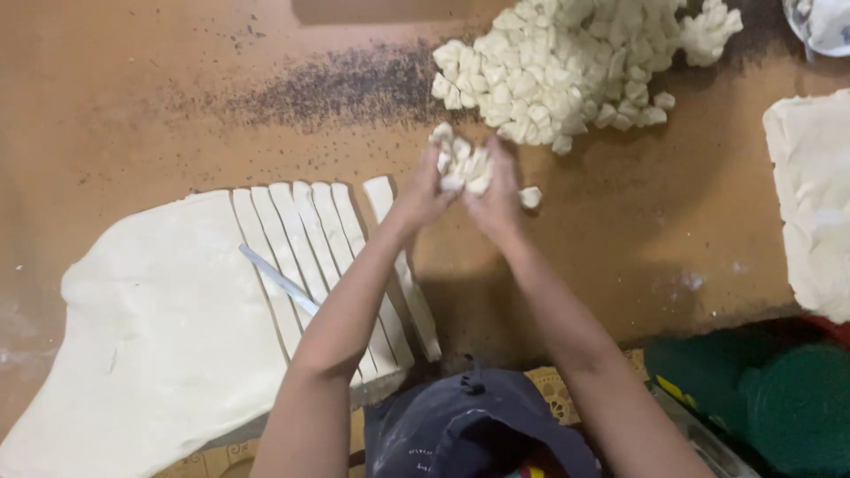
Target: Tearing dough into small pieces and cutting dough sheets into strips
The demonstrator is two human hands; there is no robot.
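— Where were the hands at that moment?

— Both were raised over the brown work surface, just above centre. The left hand and the right hand were pressed together, fingers curled and clamped around a clump of small dough pieces. One loose piece sat just at 3 o'clock of the right hand.

— And the rest of the dough?

— A big heap of cut pieces lay at 1 o'clock from the hands, near them. At 8 o'clock was the rolled dough sheet, its right edge already sliced into long strips, with a knife blade resting across them.

— How far along did it look?

— I'd judge partway through. The heap was large, but the strips were not yet cubed and most of the sheet was uncut. Another dough slab waited at 3 o'clock, untouched.
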